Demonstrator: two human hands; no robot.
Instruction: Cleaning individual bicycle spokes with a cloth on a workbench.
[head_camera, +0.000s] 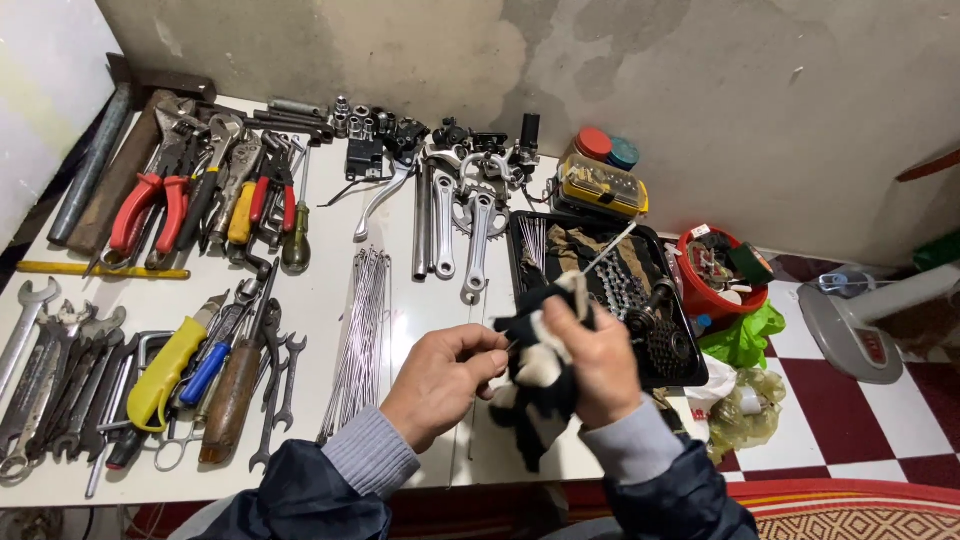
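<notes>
Wiping a spoke with a rag, above the black tray's near-left corner

Left hand (440, 380) pinches the thin spoke (607, 248); right hand (600, 360) is clenched around the black-and-white rag (540, 385) on it. A bundle of spokes (362, 330) lies on the tabletop (400, 250) left of the tray (690, 375), seemingly unwiped.

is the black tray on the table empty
No, the black tray holds a bicycle chain, a gear cassette and some spokes.
</notes>
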